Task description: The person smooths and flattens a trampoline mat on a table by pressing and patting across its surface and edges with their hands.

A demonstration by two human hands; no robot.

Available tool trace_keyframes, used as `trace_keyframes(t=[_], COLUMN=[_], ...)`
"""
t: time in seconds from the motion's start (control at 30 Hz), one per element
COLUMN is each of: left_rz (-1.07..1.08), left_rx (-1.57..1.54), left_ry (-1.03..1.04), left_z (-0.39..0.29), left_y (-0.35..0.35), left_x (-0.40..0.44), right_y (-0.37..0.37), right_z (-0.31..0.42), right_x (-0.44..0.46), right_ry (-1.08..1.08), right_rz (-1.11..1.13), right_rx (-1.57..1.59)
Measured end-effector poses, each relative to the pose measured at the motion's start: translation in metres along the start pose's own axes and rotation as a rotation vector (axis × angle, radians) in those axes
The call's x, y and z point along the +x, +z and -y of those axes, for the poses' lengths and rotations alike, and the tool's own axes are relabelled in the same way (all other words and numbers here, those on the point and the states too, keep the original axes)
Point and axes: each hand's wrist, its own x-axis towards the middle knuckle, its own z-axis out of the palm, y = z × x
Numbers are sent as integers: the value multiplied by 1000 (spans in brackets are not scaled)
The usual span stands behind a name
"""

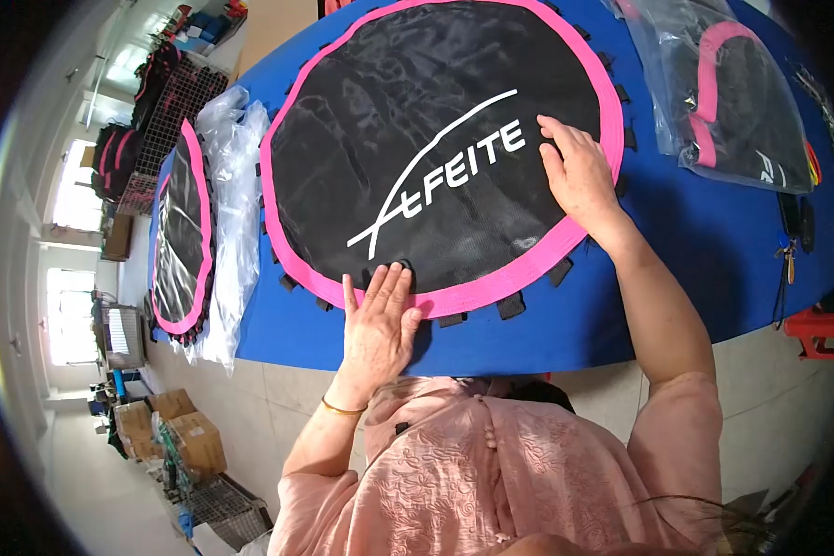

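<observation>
A round black trampoline mat (361, 120) with a pink border and white lettering lies spread on the blue-covered table (292, 345). Short black webbing loops stick out around its edge. My left hand (378, 315) rests flat on the near rim, fingers stretched over the pink border onto the black mesh. On the right side of the mat, my right hand (576, 176) lies with its fingers apart and its thumb spread, near the end of the lettering. Neither hand holds anything.
Left of the mat lie clear plastic bags (232, 232) and another pink-edged mat (183, 241). A bagged folded mat (741, 102) is at the far right, with small tools (789, 227) near it. A red stool (815, 334) and cardboard boxes (195, 440) stand on the floor.
</observation>
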Motion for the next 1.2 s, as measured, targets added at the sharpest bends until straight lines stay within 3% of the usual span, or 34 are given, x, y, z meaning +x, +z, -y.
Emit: trace_keyframes(t=[0.27, 0.77, 1.2], left_rz=[-46, -33, 20], left_rx=[18, 52, 1], left_ry=[-11, -256, -140], left_z=[17, 144, 76], left_y=[8, 27, 28], left_x=[17, 133, 250], right_y=[1, 1, 1], right_z=[0, 3, 8], right_x=[-1, -2, -2], right_ry=[-14, -20, -24], right_rz=[-8, -13, -16], right_rx=[-8, -29, -57])
